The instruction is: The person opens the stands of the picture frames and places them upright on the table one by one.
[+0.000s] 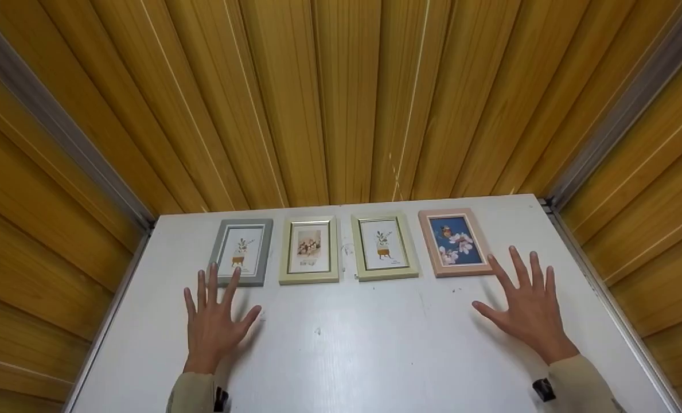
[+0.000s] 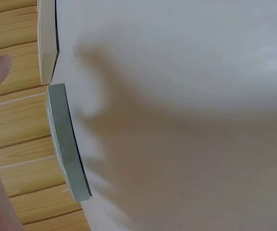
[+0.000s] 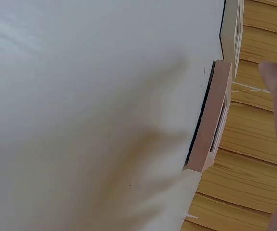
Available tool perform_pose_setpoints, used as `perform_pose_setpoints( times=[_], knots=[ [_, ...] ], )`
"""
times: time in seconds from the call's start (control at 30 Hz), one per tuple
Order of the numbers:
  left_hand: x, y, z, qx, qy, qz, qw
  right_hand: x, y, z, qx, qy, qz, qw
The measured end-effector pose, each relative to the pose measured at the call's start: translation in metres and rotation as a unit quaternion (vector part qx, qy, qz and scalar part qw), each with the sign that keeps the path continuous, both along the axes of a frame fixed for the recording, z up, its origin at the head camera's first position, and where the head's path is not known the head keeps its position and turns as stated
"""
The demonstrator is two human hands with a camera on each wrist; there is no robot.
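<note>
Along the back of the white table lies a row of picture frames. The grey-green picture frame (image 1: 267, 252) is leftmost and shows a potted plant. Beside it come a pale yellow-green frame (image 1: 309, 277) with a small photo and another pale yellow-green frame (image 1: 413, 264) with a plant picture. A pink frame (image 1: 427, 244) with blossoms on blue is at the right end. My left hand (image 1: 214, 330) is spread above the table, its fingertips overlapping the grey-green frame's lower edge in the head view. My right hand (image 1: 530, 315), fingers also spread, hovers near the pink frame's lower right corner. Both hold nothing.
The white table (image 1: 363, 344) bears a few small marks. Yellow wood-grain panels (image 1: 346, 103) rise behind it and at both sides, with grey metal rails (image 1: 633, 109) at the corners. Hand shadows fall across the tabletop.
</note>
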State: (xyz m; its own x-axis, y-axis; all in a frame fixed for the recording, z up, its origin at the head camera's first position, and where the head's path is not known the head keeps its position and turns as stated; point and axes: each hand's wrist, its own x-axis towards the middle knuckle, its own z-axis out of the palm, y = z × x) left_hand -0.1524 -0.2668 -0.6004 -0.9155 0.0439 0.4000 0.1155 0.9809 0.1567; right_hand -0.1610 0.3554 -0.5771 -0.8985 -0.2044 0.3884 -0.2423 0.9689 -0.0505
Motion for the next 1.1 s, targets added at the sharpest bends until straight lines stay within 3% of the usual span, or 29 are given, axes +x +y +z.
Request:
perform_pose_setpoints(
  times=[0.23, 0.4, 0.6, 0.7, 0.9, 1.1],
  knots=[
    [-0.024, 0.031, 0.012, 0.010, 0.001, -0.008, 0.9999, -0.015, 0.008, 0.016, -0.012, -0.015, -0.006, 1.000],
    [-0.038, 0.058, 0.018, 0.022, -0.002, 0.002, 0.9997, -0.028, 0.013, 0.021, -0.027, -0.034, -0.011, 0.999],
    [-0.055, 0.092, 0.021, 0.046, -0.011, -0.010, 0.9988, -0.045, 0.018, 0.025, -0.067, -0.069, -0.019, 0.995],
    [-0.066, 0.115, 0.024, 0.075, -0.030, -0.016, 0.9966, -0.054, 0.023, 0.027, -0.106, -0.097, -0.028, 0.989],
    [-0.085, 0.164, 0.033, 0.144, -0.043, -0.040, 0.9878, -0.071, 0.025, 0.025, -0.204, -0.161, -0.034, 0.965],
    [-0.100, 0.212, 0.040, 0.177, -0.038, -0.077, 0.9804, -0.086, 0.027, 0.020, -0.237, -0.187, -0.045, 0.952]
  ],
)
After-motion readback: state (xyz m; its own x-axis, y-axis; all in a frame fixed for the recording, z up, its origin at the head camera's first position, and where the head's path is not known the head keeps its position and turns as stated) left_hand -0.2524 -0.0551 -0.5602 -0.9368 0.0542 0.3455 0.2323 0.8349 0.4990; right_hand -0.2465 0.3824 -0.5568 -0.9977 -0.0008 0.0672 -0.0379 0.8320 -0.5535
